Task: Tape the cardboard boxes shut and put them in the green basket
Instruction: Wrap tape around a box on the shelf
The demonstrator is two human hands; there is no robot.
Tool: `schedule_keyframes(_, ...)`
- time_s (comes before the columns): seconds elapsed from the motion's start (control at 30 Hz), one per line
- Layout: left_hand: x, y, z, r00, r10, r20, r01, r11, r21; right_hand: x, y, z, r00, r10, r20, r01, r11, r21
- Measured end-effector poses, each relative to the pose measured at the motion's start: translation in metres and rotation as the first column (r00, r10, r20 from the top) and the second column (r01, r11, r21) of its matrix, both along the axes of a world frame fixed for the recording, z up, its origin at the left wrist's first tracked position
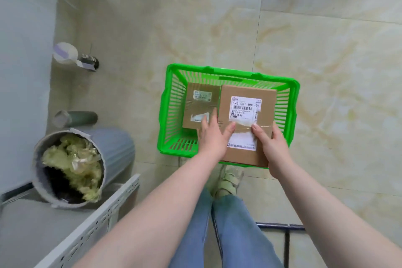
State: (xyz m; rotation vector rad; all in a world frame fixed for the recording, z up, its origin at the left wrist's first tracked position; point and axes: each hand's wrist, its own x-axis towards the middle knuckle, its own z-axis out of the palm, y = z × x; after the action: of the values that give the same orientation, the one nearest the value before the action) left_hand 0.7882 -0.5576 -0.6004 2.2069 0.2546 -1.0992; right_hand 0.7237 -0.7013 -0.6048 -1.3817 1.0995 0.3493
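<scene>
Already, a smaller box has been laid in the green basket, just beyond the left hand; the taped larger box, gripped between left and right hand, is held over the basket, not yet released.

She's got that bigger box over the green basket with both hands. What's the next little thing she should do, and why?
Probably lower the larger box straight down into the free right side of the green basket and let go. Both the left hand and the right hand hold its near end, tape already crosses its top, and the smaller box lies on the left.
</scene>
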Motion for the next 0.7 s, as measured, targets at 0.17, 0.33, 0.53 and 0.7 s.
schedule_keyframes(0.17, 0.016, -0.011, -0.130, 0.980, -0.190, 0.059, 0.168, 0.948, 0.269, 0.011, -0.010, -0.128, 0.999, -0.036, -0.007, 0.035, 0.999, -0.028)
schedule_keyframes(0.33, 0.027, -0.009, -0.215, 0.985, -0.160, 0.060, 0.118, 0.889, 0.442, 0.017, -0.014, -0.217, 0.999, -0.032, -0.033, 0.031, 0.998, -0.046)
schedule_keyframes(0.53, 0.019, -0.017, -0.257, 0.975, -0.107, 0.195, -0.004, 0.867, 0.499, 0.028, -0.013, -0.264, 0.998, 0.063, 0.003, -0.063, 0.994, -0.095)
schedule_keyframes(0.7, 0.020, -0.019, -0.262, 0.978, -0.102, 0.180, 0.001, 0.873, 0.488, 0.029, -0.021, -0.268, 0.991, 0.127, -0.053, -0.130, 0.990, -0.060)
